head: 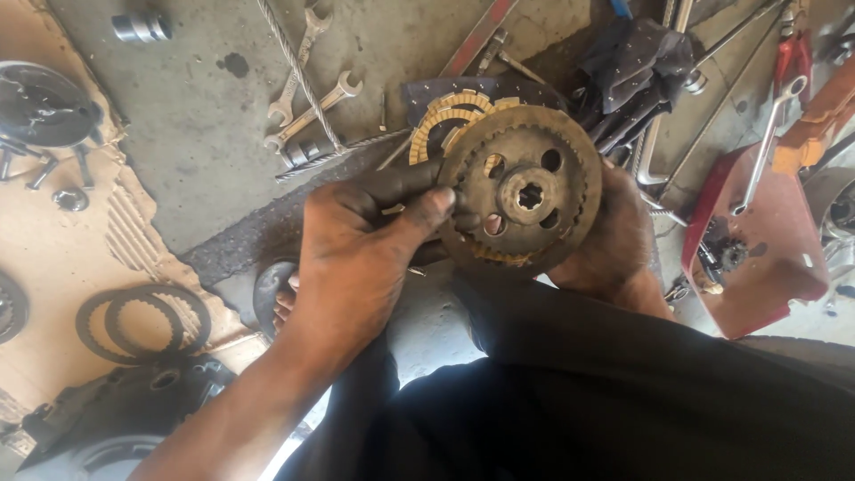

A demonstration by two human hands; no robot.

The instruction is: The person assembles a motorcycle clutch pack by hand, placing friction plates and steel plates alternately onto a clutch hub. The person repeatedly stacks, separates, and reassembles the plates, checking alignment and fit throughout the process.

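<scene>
Both hands are on the clutch hub [525, 191], a round, rusty-brown disc with a splined hole in the middle and teeth around its rim. My left hand [356, 245] closes over its left edge, thumb pressed flat on the face and fingers curled behind, so the disc cannot turn. My right hand [614, 236] cups the far edge from beneath, palm wrapped around the rim to carry the weight. I hold it face up above my dark trousers [579, 392], where the centre and the teeth show plainly. Just behind it, friction plates [450, 111] with tan pads lie on a dark cloth. Spanners [312, 102] rest on the concrete further back. Two dark toothed rings [142, 321] sit apart on cardboard at my left, and a red tray [766, 258] of small parts stands at my right.
</scene>
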